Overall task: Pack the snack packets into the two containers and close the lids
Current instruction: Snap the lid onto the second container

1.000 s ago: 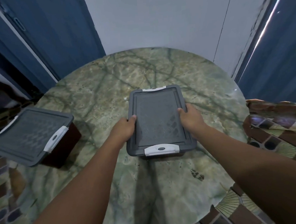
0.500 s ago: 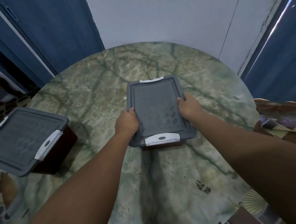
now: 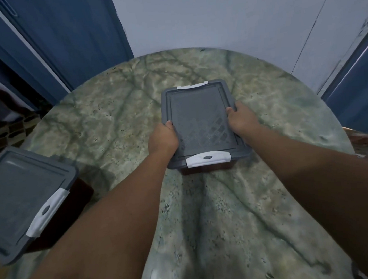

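Both hands have slid the lidded box farther across the marble table. Left hand and right hand clasp its long sides. Second closed box sits far left.

Container between the hands: matt grey plastic lid, lattice-textured centre, smooth white plastic latches; bench: polished green-veined marble, slight sheen; second container left of hands, same plastic.

counter: round green marble under me | wall: pale, facing me | blue doors: left and right
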A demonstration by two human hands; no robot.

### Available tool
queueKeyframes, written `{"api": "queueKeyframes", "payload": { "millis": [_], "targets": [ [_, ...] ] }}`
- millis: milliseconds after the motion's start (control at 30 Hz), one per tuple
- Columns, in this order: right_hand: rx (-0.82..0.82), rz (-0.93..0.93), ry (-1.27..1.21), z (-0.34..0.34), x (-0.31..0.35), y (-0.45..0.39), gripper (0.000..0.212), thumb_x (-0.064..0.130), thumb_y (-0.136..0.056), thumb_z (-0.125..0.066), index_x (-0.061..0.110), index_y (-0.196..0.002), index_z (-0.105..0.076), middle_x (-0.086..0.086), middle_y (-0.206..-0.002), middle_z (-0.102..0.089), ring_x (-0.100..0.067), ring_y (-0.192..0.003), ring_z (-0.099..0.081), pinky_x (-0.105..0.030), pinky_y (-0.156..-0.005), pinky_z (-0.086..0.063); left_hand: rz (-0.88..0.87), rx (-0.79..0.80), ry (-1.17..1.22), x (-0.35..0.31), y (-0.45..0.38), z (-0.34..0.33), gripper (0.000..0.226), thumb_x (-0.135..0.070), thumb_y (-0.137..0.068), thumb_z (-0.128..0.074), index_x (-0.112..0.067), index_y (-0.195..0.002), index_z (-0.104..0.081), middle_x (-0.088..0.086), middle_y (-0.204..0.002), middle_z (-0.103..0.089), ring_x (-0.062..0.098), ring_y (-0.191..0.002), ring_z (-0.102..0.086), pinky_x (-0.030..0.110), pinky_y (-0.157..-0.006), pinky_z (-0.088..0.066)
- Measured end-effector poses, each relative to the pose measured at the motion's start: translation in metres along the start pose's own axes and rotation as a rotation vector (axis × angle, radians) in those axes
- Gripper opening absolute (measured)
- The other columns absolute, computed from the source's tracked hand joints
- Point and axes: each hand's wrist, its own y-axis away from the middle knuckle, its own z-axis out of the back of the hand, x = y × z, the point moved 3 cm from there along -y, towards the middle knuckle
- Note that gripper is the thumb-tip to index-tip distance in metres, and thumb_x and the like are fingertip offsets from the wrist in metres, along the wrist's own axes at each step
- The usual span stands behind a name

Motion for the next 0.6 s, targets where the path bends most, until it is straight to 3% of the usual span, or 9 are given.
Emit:
{"api": "queueKeyframes", "payload": {
  "millis": [133, 267, 400, 600],
  "targets": [
    [-0.017, 0.005, 0.017, -0.001, 0.007, -0.022, 0.039, 0.039, -0.106, -0.04, 0.012, -0.129, -0.056, -0.017, -0.127, -0.062, -0.038, -0.117, -0.057, -0.047, -0.102, -0.046, -0.008, -0.008, -0.007, -0.009, -0.022, -0.003, 0.05, -0.039, -0.11, -0.029, 0.001, -0.122, -0.056, 0.022, -0.122, -0.063, 0.035, -0.103, -0.059, 0.034, -0.076, -0.033],
    [-0.04, 0.007, 0.045, -0.002, 0.012, -0.038, 0.039, 0.037, -0.106, -0.041, 0.01, -0.128, -0.057, -0.017, -0.126, -0.062, -0.039, -0.117, -0.058, -0.045, -0.102, -0.046, 0.003, -0.013, -0.005, -0.014, -0.037, -0.006, 0.05, -0.04, -0.109, -0.029, 0.0, -0.123, -0.056, 0.022, -0.124, -0.062, 0.038, -0.111, -0.059, 0.035, -0.077, -0.034],
    [-0.046, 0.007, 0.078, -0.003, 0.012, -0.041, 0.039, 0.037, -0.107, -0.04, 0.008, -0.128, -0.056, -0.018, -0.126, -0.062, -0.039, -0.116, -0.057, -0.045, -0.1, -0.046, 0.019, -0.011, -0.006, -0.014, -0.041, -0.007, 0.05, -0.041, -0.109, -0.029, -0.001, -0.122, -0.055, 0.019, -0.122, -0.062, 0.032, -0.097, -0.056, 0.036, -0.075, -0.034],
    [-0.072, 0.036, 0.117, 0.001, 0.012, -0.034, 0.04, 0.038, -0.107, -0.04, 0.006, -0.121, -0.057, -0.021, -0.122, -0.062, -0.04, -0.115, -0.057, -0.042, -0.096, -0.045, 0.018, -0.021, 0.016, -0.013, -0.038, -0.006, 0.049, -0.041, -0.109, -0.03, -0.001, -0.126, -0.053, 0.021, -0.127, -0.061, 0.038, -0.114, -0.058, 0.035, -0.077, -0.033]
  ]
}}
